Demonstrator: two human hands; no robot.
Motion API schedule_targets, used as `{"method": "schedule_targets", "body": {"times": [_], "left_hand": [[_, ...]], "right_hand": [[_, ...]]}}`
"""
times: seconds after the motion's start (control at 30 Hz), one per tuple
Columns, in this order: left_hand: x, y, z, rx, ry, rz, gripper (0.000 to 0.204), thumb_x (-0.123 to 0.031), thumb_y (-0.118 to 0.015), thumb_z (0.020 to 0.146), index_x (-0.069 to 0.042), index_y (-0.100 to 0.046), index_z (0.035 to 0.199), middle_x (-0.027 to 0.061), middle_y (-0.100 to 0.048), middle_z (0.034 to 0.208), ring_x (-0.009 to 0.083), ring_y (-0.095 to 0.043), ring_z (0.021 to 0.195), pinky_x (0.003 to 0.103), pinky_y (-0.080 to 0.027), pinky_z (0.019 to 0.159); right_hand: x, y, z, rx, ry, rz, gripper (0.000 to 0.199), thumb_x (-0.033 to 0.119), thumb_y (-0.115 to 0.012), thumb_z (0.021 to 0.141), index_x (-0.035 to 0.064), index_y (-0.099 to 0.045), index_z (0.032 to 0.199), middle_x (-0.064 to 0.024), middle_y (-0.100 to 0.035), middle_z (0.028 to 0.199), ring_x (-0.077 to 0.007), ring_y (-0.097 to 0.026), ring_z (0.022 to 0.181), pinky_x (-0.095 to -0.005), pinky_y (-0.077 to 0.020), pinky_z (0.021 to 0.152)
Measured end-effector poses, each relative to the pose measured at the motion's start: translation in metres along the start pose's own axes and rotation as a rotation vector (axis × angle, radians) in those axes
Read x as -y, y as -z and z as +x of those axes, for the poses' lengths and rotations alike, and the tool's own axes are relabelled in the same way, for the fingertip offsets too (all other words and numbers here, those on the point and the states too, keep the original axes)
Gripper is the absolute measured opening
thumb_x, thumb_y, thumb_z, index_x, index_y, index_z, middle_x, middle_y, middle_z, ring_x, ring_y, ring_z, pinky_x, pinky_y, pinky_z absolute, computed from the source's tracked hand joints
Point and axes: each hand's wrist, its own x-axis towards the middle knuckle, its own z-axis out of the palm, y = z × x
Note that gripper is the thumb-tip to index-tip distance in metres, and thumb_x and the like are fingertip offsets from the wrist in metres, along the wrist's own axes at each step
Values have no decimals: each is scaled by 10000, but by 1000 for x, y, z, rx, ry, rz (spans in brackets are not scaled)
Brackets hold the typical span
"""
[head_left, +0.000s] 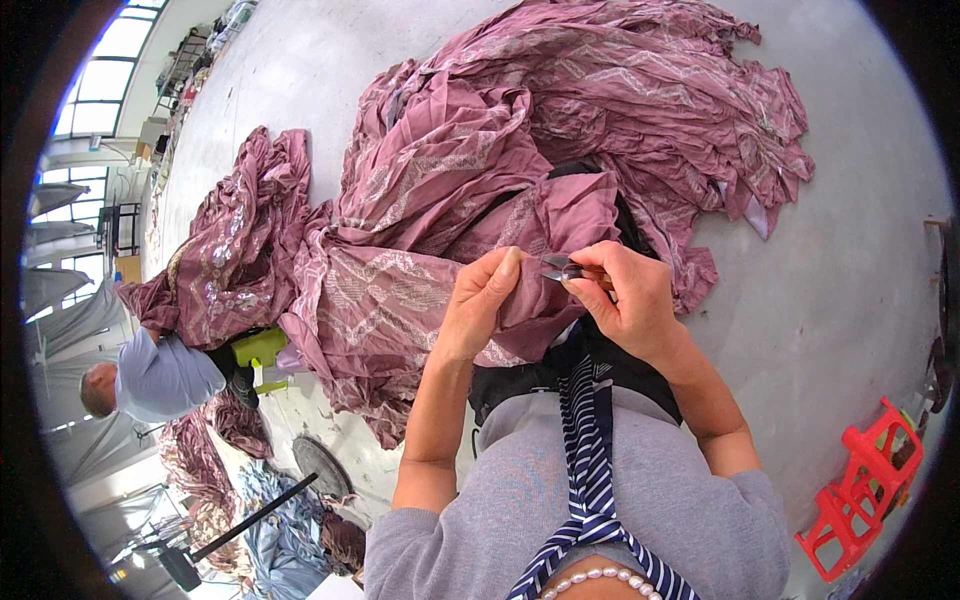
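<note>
A large mauve fabric [430,180] with silvery zigzag patterning spreads over my lap and across the floor in front of me. My left hand [480,305] is closed, with thumb and fingers pinching the cloth at the middle of my lap. Close beside it, my right hand [632,298] grips small thread snips [556,268]. Their metal blades point left toward my left fingertips and nearly meet the pinched spot. Most of the snips' handle is hidden within my right fingers. Whether a thread lies between the blades is too small to tell.
At the left, a person [165,375] in a light blue shirt handles sequined mauve cloth [235,240], beside a green stool [260,348]. Red plastic stools [862,490] stand at the lower right. A black pole [255,517] and blue fabric heap [280,530] are at the lower left.
</note>
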Motion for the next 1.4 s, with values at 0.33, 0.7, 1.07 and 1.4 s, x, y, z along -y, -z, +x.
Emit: {"method": "schedule_targets", "body": {"times": [0.33, 0.7, 1.07, 1.4], "left_hand": [[1, -8, 2, -40, 28, 66, 280, -249, -501, 982, -1, -625, 1019, -94, -505, 841, 4, -403, 747, 149, -343, 676], [4, 13, 0, -11, 75, -133, 292, -273, -475, 986, -24, -619, 1037, -34, -605, 879, 35, -534, 808, 197, -432, 727], [-184, 243, -167, -1625, -1384, 368, 500, -337, -512, 848, 99, -549, 1090, 174, -629, 975, 286, -630, 885, 444, -532, 808], [24, 120, -25, -856, -475, 519, 148, -106, -614, 890, -21, -657, 1002, 62, -666, 957, 139, -636, 797, 233, -508, 624]], "right_hand": [[-5, 1, 4, -49, 195, -181, 222, 184, -690, 809, 36, -575, 927, -87, -599, 729, -234, -589, 592, -312, -456, 521], [-29, 5, 5, -243, -143, 284, 170, 109, -560, 933, -17, -541, 1046, -27, -582, 796, -56, -525, 701, -174, -423, 640], [-135, 57, -14, -582, -494, 400, 249, 275, -527, 962, 41, -578, 1030, 3, -582, 753, -13, -380, 539, -164, -294, 476], [-174, -19, 18, -163, -757, 394, 280, 221, -700, 823, -16, -614, 945, 5, -598, 782, -61, -510, 684, -225, -424, 613]]}}
